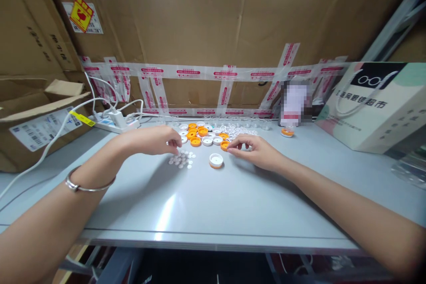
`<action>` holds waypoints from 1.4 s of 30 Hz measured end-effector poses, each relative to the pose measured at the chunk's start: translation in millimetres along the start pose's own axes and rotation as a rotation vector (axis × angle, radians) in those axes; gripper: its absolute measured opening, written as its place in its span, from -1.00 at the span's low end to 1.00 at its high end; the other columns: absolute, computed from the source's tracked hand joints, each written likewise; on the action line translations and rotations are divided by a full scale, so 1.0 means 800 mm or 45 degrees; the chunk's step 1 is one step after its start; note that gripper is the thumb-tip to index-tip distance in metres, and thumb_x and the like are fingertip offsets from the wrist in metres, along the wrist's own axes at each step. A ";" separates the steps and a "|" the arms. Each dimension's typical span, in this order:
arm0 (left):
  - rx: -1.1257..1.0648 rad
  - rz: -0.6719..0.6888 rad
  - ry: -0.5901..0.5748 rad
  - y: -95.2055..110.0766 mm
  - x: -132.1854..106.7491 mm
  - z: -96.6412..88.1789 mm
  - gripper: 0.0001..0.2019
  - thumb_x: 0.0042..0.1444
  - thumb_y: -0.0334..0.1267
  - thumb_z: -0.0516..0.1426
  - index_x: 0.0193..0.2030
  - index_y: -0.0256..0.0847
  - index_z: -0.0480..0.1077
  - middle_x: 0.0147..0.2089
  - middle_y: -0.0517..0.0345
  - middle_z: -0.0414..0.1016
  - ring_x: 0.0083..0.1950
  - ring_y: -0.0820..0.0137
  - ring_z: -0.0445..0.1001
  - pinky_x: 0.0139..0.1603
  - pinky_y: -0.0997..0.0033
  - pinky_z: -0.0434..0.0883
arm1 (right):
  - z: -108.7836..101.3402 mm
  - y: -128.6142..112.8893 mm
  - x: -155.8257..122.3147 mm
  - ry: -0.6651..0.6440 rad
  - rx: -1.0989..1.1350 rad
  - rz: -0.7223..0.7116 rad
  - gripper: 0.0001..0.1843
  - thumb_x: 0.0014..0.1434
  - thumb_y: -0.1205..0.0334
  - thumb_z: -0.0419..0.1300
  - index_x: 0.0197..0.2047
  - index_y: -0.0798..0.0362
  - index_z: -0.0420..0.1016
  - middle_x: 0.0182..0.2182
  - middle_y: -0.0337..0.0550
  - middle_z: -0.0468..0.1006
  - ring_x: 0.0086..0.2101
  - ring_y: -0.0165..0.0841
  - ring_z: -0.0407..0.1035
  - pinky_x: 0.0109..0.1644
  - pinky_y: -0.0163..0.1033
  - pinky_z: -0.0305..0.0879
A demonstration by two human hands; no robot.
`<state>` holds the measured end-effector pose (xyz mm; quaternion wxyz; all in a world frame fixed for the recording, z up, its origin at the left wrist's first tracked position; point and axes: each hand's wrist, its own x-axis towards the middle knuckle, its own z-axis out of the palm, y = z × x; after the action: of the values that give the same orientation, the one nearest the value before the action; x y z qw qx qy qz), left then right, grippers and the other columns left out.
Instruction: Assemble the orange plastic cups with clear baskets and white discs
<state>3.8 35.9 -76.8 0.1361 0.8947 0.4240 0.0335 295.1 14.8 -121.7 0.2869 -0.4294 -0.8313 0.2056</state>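
Observation:
My left hand (168,140) hovers at the pile of small white discs (181,159), its fingers curled and pinched downward. Whatever is between those fingertips, if anything, is too small to make out. My right hand (253,150) has its thumb and fingertips closed at the edge of an orange round cap (224,145) on the table. Between the hands stands a white round cap (216,160) with an orange part beneath it. Behind them lie several loose orange caps (195,141) and white caps (207,141), hollow side up.
Small white rings (241,131) are heaped behind the right hand. A power strip (129,124) with white cables and an open carton (40,120) stand left. At right are a paper bag (362,111) and a blurred-out object (294,102) with an orange cap. Large cardboard (166,17) closes the back.

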 end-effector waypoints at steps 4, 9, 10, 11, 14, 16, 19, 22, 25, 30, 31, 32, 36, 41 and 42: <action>0.088 -0.211 -0.178 -0.001 -0.009 -0.009 -0.88 -0.15 -0.32 0.14 -0.43 -0.16 0.50 -0.43 0.16 0.51 -0.47 0.41 0.37 -0.53 0.54 0.16 | -0.006 -0.001 0.000 -0.018 -0.004 -0.034 -0.76 0.09 0.10 0.13 -0.31 0.06 0.52 -0.34 -0.15 0.53 -0.33 -0.34 0.36 -0.24 -0.24 0.25; 0.218 -0.280 -0.357 0.012 -0.017 -0.016 -0.86 -0.15 -0.32 0.07 -0.42 -0.19 0.44 -0.38 0.15 0.49 -0.43 0.41 0.37 -0.52 0.54 0.18 | -0.009 0.006 -0.001 -0.045 -0.046 -0.031 -0.75 0.10 0.10 0.12 -0.31 0.08 0.52 -0.35 -0.14 0.52 -0.32 -0.36 0.36 -0.24 -0.27 0.23; 0.272 -0.317 -0.335 0.010 -0.019 -0.019 -0.86 -0.15 -0.32 0.06 -0.43 -0.19 0.42 -0.39 0.13 0.48 -0.43 0.41 0.36 -0.52 0.53 0.17 | -0.009 0.008 -0.001 -0.057 -0.051 -0.031 -0.74 0.10 0.10 0.12 -0.31 0.08 0.52 -0.35 -0.14 0.51 -0.32 -0.36 0.35 -0.26 -0.28 0.23; 0.329 -0.365 -0.303 0.006 -0.021 -0.023 -0.86 -0.14 -0.32 0.05 -0.44 -0.20 0.42 -0.39 0.12 0.47 -0.44 0.40 0.36 -0.52 0.53 0.17 | -0.008 0.011 -0.001 -0.070 -0.055 -0.029 -0.74 0.10 0.09 0.12 -0.31 0.08 0.52 -0.35 -0.15 0.51 -0.32 -0.36 0.35 -0.27 -0.28 0.22; 0.461 -0.529 -0.207 -0.017 -0.025 -0.034 -0.84 -0.15 -0.36 0.02 -0.44 -0.22 0.41 -0.37 0.07 0.47 -0.40 0.36 0.38 -0.51 0.50 0.18 | -0.009 0.017 0.001 -0.078 -0.065 0.003 -0.74 0.10 0.09 0.11 -0.31 0.08 0.51 -0.36 -0.15 0.51 -0.34 -0.37 0.34 -0.31 -0.29 0.20; 0.505 -0.610 -0.181 -0.034 -0.025 -0.038 -0.81 -0.17 -0.40 0.01 -0.41 -0.23 0.42 -0.33 0.04 0.48 -0.36 0.34 0.39 -0.49 0.49 0.19 | -0.010 0.018 0.003 -0.058 -0.079 0.030 -0.75 0.09 0.11 0.11 -0.31 0.09 0.51 -0.36 -0.15 0.51 -0.35 -0.37 0.34 -0.33 -0.30 0.19; 0.507 -0.632 -0.219 -0.052 -0.019 -0.036 -0.80 -0.19 -0.41 0.02 -0.40 -0.25 0.42 -0.32 0.03 0.48 -0.34 0.31 0.40 -0.46 0.48 0.21 | -0.013 0.018 0.005 -0.026 -0.103 0.068 -0.77 0.07 0.12 0.12 -0.33 0.09 0.51 -0.36 -0.14 0.51 -0.36 -0.36 0.34 -0.32 -0.29 0.19; 0.485 -0.556 -0.218 -0.056 -0.013 -0.031 -0.85 -0.16 -0.38 0.03 -0.43 -0.23 0.40 -0.34 0.06 0.47 -0.36 0.32 0.39 -0.46 0.47 0.20 | -0.016 0.017 0.005 0.021 -0.118 0.121 -0.74 0.04 0.06 0.13 -0.46 0.09 0.47 -0.46 -0.16 0.49 -0.41 -0.38 0.32 -0.35 -0.30 0.17; 0.498 -0.495 -0.086 -0.050 -0.007 -0.028 -0.90 -0.09 -0.31 0.03 -0.48 -0.21 0.37 -0.41 0.09 0.44 -0.41 0.35 0.36 -0.48 0.47 0.17 | -0.020 0.020 0.005 0.076 -0.129 0.207 -0.61 0.04 -0.05 0.11 -0.60 0.09 0.38 -0.61 -0.22 0.40 -0.53 -0.43 0.24 -0.44 -0.31 0.12; 0.496 -0.350 0.200 -0.035 0.006 -0.015 -0.82 0.01 -0.17 0.01 -0.49 -0.20 0.33 -0.47 0.11 0.43 -0.46 0.37 0.34 -0.50 0.46 0.13 | -0.036 0.038 0.010 0.247 -0.212 0.294 -0.69 0.05 0.00 0.10 -0.45 0.09 0.45 -0.51 -0.19 0.47 -0.52 -0.42 0.25 -0.45 -0.31 0.11; 0.482 -0.312 0.250 -0.032 0.009 -0.011 -0.85 0.01 -0.22 0.01 -0.46 -0.19 0.34 -0.44 0.12 0.45 -0.43 0.37 0.36 -0.49 0.47 0.13 | -0.040 0.043 0.011 0.287 -0.227 0.303 -0.73 0.04 0.04 0.12 -0.41 0.08 0.46 -0.47 -0.17 0.49 -0.49 -0.40 0.27 -0.43 -0.31 0.13; 0.467 -0.278 0.284 -0.028 0.012 -0.007 -0.87 0.00 -0.26 0.00 -0.43 -0.19 0.35 -0.40 0.12 0.46 -0.41 0.37 0.37 -0.47 0.48 0.14 | -0.046 0.048 0.012 0.322 -0.235 0.323 -0.76 0.02 0.07 0.14 -0.40 0.08 0.46 -0.45 -0.16 0.50 -0.48 -0.39 0.28 -0.42 -0.30 0.14; 0.464 -0.275 0.244 -0.015 0.017 0.005 -0.81 0.04 -0.21 -0.02 -0.43 -0.18 0.37 -0.39 0.10 0.48 -0.44 0.38 0.37 -0.52 0.47 0.09 | -0.066 0.064 0.010 0.231 -0.235 0.434 -0.67 0.00 -0.04 0.15 -0.51 0.08 0.41 -0.53 -0.16 0.48 -0.48 -0.37 0.30 -0.42 -0.29 0.15; 0.466 -0.206 0.310 -0.013 0.018 0.009 -0.78 0.07 -0.25 -0.07 -0.39 -0.17 0.39 -0.35 0.08 0.49 -0.41 0.37 0.38 -0.47 0.46 0.14 | -0.069 0.061 0.006 -0.070 -0.277 0.328 -0.72 0.00 -0.02 0.18 -0.38 0.02 0.49 -0.39 -0.16 0.52 -0.38 -0.32 0.34 -0.31 -0.25 0.20; 0.455 -0.191 0.319 -0.013 0.018 0.010 -0.78 0.07 -0.24 -0.06 -0.37 -0.17 0.39 -0.34 0.08 0.49 -0.39 0.36 0.39 -0.45 0.46 0.16 | -0.065 0.059 0.006 -0.070 -0.283 0.284 -0.72 0.01 -0.02 0.18 -0.36 0.02 0.50 -0.38 -0.16 0.51 -0.37 -0.32 0.34 -0.30 -0.25 0.21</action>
<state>6.6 52.0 -88.2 -0.0763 0.8595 0.5021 0.0586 355.2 49.6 -108.7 0.1901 -0.5422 -0.8037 0.1547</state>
